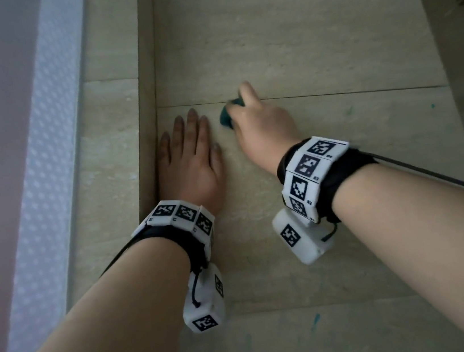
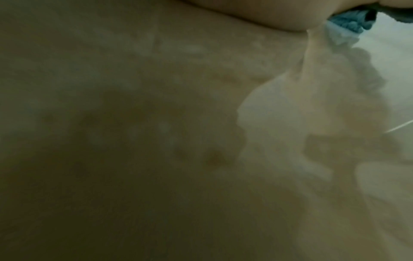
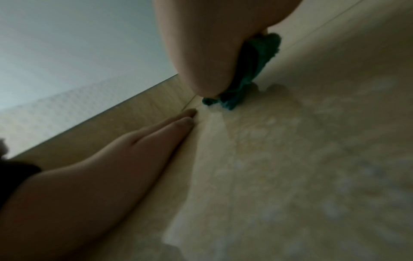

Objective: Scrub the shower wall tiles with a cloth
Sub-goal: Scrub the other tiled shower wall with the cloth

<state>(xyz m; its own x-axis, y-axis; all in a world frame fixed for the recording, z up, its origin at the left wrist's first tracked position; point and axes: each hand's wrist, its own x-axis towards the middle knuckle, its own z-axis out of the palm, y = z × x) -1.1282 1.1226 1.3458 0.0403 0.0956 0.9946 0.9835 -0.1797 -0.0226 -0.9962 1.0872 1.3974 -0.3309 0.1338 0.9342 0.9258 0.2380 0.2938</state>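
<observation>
Cloth bunched in right hand presses beige wall tiles.

Bare forearms, each wrist wrapped in a black strap carrying a band of white blocks printed with black square markers; a white marker-printed box hangs beneath each, and a dark cable trails from the right wrist.
</observation>
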